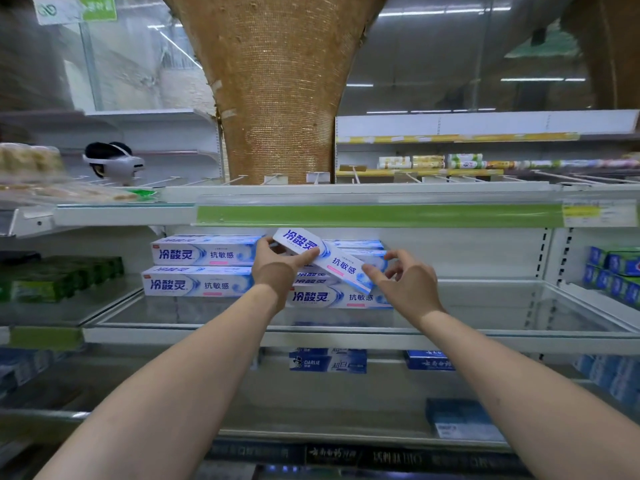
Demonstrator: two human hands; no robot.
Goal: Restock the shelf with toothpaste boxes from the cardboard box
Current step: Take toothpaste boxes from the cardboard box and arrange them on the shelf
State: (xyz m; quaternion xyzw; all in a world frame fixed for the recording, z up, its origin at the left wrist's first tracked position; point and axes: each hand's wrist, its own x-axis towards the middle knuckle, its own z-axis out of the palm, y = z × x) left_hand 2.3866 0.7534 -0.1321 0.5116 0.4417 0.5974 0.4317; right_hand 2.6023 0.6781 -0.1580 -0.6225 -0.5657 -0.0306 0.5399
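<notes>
A white and blue toothpaste box (325, 258) is tilted in the air in front of the middle shelf (346, 336). My left hand (280, 265) grips its upper left end. My right hand (405, 282) has its fingers apart, with the thumb touching the box's lower right end. Behind the hands, a stack of matching boxes (343, 297) lies on the shelf. Two more matching boxes (201, 268) are stacked to the left. The cardboard box is out of view.
A green price strip (377, 216) edges the shelf above. Green packs (59, 282) sit at the left, blue boxes (613, 275) at the right. Darlie boxes (327, 362) and other blue boxes (460, 420) lie on lower shelves. A headset (112, 164) rests on the upper left shelf.
</notes>
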